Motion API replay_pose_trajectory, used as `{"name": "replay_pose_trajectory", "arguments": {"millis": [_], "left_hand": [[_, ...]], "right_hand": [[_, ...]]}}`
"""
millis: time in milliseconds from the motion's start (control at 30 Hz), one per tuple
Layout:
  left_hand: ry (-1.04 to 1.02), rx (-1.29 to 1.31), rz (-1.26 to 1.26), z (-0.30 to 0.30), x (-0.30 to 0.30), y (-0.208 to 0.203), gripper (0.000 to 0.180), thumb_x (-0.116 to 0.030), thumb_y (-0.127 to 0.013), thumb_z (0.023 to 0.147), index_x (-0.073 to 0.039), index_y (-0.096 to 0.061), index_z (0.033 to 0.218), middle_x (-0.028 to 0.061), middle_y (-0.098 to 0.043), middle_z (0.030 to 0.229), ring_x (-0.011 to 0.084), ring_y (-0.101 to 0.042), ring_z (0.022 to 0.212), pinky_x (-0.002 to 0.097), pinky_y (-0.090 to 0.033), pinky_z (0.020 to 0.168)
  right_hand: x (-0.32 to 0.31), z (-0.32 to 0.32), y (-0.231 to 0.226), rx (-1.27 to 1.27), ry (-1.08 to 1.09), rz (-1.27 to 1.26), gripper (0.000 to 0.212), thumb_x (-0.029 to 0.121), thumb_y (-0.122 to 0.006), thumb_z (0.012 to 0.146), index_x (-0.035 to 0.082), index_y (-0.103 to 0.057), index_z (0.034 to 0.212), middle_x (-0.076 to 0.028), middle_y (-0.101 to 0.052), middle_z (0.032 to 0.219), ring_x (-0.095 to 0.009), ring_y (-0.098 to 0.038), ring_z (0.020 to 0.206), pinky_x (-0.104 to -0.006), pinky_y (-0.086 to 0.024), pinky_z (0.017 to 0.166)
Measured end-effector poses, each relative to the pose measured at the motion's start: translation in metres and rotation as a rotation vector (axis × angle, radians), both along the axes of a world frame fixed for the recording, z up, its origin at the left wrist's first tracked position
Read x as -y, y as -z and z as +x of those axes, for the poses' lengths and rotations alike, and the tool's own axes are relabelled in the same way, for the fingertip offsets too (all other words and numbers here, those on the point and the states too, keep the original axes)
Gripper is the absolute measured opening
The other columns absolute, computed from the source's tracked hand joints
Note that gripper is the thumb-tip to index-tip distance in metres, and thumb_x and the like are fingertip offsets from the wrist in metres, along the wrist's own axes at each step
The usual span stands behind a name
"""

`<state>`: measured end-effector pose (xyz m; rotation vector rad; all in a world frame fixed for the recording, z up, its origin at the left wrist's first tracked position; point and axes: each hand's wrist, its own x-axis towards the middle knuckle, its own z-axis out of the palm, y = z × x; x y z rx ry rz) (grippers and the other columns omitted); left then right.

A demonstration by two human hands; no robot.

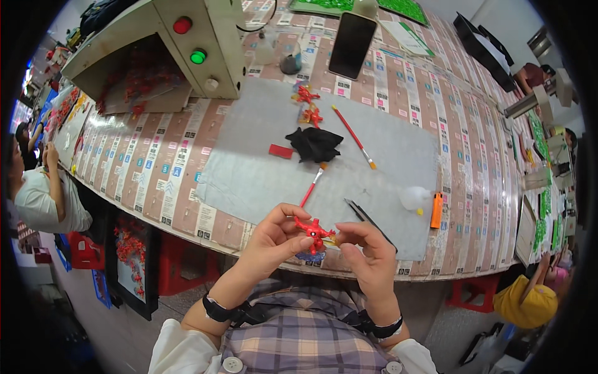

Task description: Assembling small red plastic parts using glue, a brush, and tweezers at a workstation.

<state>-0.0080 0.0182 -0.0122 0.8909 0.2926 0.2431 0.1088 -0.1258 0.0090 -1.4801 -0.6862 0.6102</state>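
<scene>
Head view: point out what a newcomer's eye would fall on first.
First, the small red figure in the fingers of the left hand, at the table's near edge, with the right hand close beside it. Next, the crumpled black cloth on the grey mat. Then the bright green button on the box-shaped machine at the upper left.

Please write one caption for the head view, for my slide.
Left hand holding a small red toy figure, right hand close beside it, at a cluttered worktable.
</scene>
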Motion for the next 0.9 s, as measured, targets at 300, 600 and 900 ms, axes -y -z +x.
{"name": "replay_pose_trajectory", "arguments": {"millis": [300,600,900], "left_hand": [[0.010,-0.030,0.112,0.000,0.012,-0.002,0.032,0.001,-0.058,0.085,-0.004,-0.042,0.112,0.0085,-0.055,0.110,0.0133,-0.056,0.101,0.0244,-0.045,0.085],[0.087,0.019,0.210,-0.003,0.016,-0.004,0.058,0.000,-0.068,0.077,-0.005,-0.035,0.125,0.0091,-0.048,0.119,0.0167,-0.050,0.110,0.0285,-0.042,0.092],[0.114,-0.022,0.313,-0.004,0.016,-0.003,0.068,-0.001,-0.070,0.074,-0.005,-0.032,0.130,0.0089,-0.045,0.121,0.0172,-0.049,0.111,0.0307,-0.041,0.093]], "right_hand": [[0.009,-0.001,0.006,-0.056,0.001,-0.016,0.017,0.002,-0.062,0.079,0.000,-0.063,0.095,-0.006,-0.060,0.082,-0.011,-0.055,0.073,-0.0227,-0.043,0.068],[0.011,-0.002,0.008,-0.097,0.044,-0.026,0.012,0.002,-0.060,0.081,-0.001,-0.062,0.091,-0.006,-0.060,0.083,-0.010,-0.055,0.075,-0.0223,-0.043,0.069],[0.011,-0.003,0.006,-0.115,0.041,-0.036,0.011,0.003,-0.060,0.081,-0.001,-0.062,0.091,-0.005,-0.060,0.083,-0.010,-0.055,0.075,-0.0224,-0.043,0.069]]}}
